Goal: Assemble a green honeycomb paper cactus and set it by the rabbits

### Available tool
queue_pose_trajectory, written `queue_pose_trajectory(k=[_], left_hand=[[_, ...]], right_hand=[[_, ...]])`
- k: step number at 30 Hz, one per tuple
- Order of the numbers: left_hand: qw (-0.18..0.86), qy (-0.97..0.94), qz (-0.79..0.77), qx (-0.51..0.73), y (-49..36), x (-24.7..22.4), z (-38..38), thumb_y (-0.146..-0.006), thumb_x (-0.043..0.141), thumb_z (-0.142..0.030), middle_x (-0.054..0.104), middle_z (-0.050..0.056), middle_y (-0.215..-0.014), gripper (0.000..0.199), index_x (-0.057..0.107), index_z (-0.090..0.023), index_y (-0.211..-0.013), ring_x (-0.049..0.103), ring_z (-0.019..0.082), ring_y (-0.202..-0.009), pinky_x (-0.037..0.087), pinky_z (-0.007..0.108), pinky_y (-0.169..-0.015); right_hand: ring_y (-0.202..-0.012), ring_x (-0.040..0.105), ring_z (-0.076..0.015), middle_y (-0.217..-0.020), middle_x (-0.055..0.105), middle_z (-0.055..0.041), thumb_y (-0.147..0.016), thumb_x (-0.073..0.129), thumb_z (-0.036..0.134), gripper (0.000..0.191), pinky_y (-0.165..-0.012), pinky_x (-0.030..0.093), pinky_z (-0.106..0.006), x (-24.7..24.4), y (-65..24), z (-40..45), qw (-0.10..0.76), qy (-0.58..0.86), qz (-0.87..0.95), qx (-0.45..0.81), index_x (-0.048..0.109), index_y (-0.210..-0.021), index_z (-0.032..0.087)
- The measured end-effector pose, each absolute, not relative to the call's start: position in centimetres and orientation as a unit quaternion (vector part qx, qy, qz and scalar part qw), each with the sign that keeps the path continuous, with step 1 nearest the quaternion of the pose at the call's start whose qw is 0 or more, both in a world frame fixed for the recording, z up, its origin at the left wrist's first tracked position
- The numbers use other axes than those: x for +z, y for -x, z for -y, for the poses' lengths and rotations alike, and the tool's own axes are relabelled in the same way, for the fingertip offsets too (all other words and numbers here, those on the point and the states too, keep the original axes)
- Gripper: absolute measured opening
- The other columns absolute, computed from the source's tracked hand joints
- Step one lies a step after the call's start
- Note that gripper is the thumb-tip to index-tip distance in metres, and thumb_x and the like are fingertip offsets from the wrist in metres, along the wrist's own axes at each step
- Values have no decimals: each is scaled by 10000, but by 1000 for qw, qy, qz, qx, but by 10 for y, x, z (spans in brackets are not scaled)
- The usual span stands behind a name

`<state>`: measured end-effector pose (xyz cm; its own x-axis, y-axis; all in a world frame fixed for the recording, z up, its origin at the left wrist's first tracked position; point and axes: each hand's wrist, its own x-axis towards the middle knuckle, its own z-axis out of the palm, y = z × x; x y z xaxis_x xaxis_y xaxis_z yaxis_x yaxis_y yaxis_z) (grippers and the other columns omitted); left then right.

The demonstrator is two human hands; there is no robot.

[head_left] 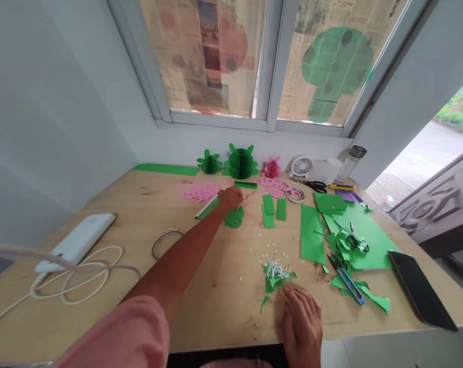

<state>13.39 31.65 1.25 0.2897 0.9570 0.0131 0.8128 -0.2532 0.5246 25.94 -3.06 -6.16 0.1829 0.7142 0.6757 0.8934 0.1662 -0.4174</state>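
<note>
My left hand [231,196] reaches to the far middle of the table, its fingers curled down; what they grip, if anything, is hidden. Right under it lies a pile of green paper cut-outs [234,217]. A white-edged pen-like stick [207,206] and a green paper strip rest to its left, and pink paper cut-outs [201,192] lie beyond. Near the front edge my right hand [302,321] lies on the table with fingers stretched out, holding nothing visible. Its fingertips are close to a heap of small white paper bits [276,270] and green scraps [270,286].
Green and pink honeycomb paper figures [241,162] stand along the wall. Rightward are green sheets [311,233], blue-handled thread snips [347,281], black scissors [315,186], tape [294,194], a small fan [302,166], a glass bottle [352,162] and a phone [421,289]. A power bank [78,240] with cable lies left.
</note>
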Motion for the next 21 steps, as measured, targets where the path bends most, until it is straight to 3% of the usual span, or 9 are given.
queue_pose_trajectory(k=[4,6,8,12,21], left_hand=[[271,-746,-549,263,-122,13,-273,-912,557,-350,601,86,-1159,307,574,-160,-1153,609,195,-986,533,404,-843],[293,-723,-538,319,-111,10,-243,-851,604,-290,672,44,-943,182,635,-145,-956,638,173,-897,528,330,-831],[313,-698,-530,367,-98,6,-210,-804,615,-282,682,28,-860,140,628,-156,-867,652,166,-833,529,302,-795],[339,-654,-518,434,-74,-2,-153,-761,603,-348,683,16,-801,173,610,-179,-799,656,160,-772,520,277,-740],[419,-560,-516,494,-42,-21,-102,-692,678,-360,661,14,-775,198,622,-187,-771,619,164,-769,491,288,-745]], right_hand=[[-982,650,-249,-1027,712,-76,-880,443,149,325,-876,464,-451,-44,-257,35,395,648,648,-65,617,-1143,227],[-1066,613,-252,-1090,701,-67,-881,461,159,318,-926,438,-462,-35,-254,34,344,640,686,-44,627,-1142,231],[-1184,538,-277,-1185,671,-62,-885,492,186,318,-994,386,-495,-27,-250,30,285,630,722,-34,629,-1165,250],[-1282,461,-278,-1314,605,-55,-901,533,245,341,-1077,310,-509,-18,-242,9,219,576,787,-21,587,-1235,280],[-1273,453,-287,-1267,620,-87,-913,533,358,287,-1099,268,-527,-16,-271,-43,151,509,846,-49,622,-1150,224]])
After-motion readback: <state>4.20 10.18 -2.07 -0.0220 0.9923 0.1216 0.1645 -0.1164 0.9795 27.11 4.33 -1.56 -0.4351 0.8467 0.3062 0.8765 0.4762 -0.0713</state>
